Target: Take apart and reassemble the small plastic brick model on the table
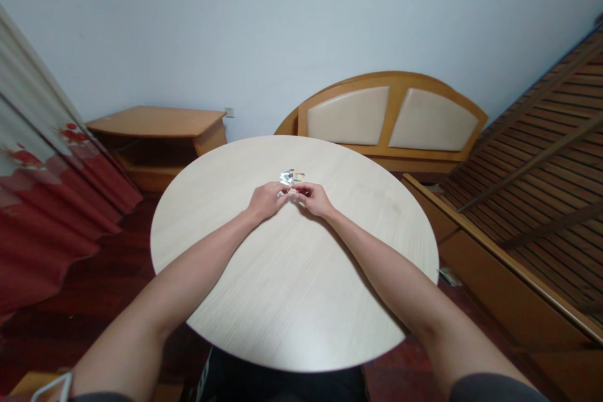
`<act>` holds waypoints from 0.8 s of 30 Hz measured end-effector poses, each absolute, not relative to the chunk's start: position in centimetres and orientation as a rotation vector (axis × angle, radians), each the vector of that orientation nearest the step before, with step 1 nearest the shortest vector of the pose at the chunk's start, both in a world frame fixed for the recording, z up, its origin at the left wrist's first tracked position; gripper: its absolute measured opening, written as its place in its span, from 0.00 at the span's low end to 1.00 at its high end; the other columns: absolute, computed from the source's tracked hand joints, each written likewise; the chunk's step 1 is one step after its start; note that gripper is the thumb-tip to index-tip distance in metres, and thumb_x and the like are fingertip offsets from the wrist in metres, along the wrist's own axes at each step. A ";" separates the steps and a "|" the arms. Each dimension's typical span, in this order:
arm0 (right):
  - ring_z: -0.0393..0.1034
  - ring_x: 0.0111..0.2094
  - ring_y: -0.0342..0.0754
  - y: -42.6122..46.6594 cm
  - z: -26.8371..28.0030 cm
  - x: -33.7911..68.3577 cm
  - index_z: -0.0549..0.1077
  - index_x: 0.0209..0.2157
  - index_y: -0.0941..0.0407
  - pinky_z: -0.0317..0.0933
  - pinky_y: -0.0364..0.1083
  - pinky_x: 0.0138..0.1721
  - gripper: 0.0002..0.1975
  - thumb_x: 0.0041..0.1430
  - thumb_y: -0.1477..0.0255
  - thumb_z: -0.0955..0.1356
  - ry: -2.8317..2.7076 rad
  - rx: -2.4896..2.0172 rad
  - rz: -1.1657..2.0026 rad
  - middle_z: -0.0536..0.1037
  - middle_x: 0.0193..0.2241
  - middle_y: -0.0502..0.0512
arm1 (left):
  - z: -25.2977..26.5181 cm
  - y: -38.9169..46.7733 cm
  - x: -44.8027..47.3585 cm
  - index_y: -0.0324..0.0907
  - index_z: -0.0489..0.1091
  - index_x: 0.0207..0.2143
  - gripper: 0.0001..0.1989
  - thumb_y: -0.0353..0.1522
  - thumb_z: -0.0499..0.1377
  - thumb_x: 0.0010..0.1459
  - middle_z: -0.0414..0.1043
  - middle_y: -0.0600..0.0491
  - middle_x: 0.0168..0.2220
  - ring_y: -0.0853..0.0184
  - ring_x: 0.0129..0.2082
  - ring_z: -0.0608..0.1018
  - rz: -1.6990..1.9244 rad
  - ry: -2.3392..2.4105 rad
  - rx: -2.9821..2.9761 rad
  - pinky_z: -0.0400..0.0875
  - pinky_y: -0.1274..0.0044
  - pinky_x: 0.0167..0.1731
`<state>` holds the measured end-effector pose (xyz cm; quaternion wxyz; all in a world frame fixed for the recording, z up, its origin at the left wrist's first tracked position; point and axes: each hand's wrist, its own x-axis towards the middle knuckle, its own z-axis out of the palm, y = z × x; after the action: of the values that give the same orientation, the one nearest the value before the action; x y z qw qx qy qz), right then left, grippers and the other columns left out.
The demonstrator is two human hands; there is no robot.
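Note:
Near the middle of the round table (282,301), my left hand (267,200) and my right hand (315,198) meet, fingertips almost touching. Both are closed in a pinch around a small cream-coloured piece (293,192) with a bumpy look; it is too small to name its kind. A whitish bit (280,194) shows at the fingers of my left hand. Just beyond the fingertips lies a loose cluster of small pieces (291,176), white, grey and yellow-orange. My fingers partly cover the held piece.
Behind the table stand a wooden headboard (393,91) with padded panels and, to the left, a low wooden desk (160,120). A red and white curtain (51,201) hangs at the left. Wooden bed slats (541,157) lean at the right above a long side board (490,257).

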<state>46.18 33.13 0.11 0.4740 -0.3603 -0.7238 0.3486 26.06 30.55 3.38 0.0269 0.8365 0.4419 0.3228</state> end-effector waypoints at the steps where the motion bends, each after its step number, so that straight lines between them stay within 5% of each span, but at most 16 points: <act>1: 0.74 0.32 0.49 33.0 0.2 46.2 0.81 0.43 0.58 0.68 0.48 0.36 0.23 0.55 0.54 0.74 -1.777 -0.891 0.832 0.83 0.36 0.59 | 3.4 30.6 26.0 0.44 0.78 0.46 0.11 0.37 0.61 0.65 0.82 0.51 0.42 0.62 0.43 0.80 1.008 1.360 2.581 0.72 0.73 0.44; 14: 0.68 0.29 0.45 31.5 1.6 46.1 0.80 0.33 0.58 0.59 0.44 0.33 0.17 0.68 0.63 0.65 -2.103 -0.992 0.340 0.79 0.29 0.55 | 3.1 30.7 26.0 0.43 0.78 0.41 0.08 0.34 0.61 0.63 0.82 0.51 0.41 0.63 0.40 0.80 1.026 1.329 2.577 0.72 0.73 0.43; 24: 0.67 0.29 0.44 31.4 1.9 46.1 0.77 0.31 0.58 0.56 0.43 0.33 0.16 0.69 0.67 0.63 -2.168 -1.015 0.324 0.76 0.28 0.53 | 3.1 30.7 26.0 0.43 0.78 0.41 0.08 0.35 0.60 0.64 0.82 0.50 0.41 0.63 0.40 0.81 1.055 1.286 2.597 0.72 0.73 0.44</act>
<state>46.05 31.43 1.87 0.3551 -0.3929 -0.8390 0.1252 25.95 30.69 3.10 0.0289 0.8417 0.4169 0.3419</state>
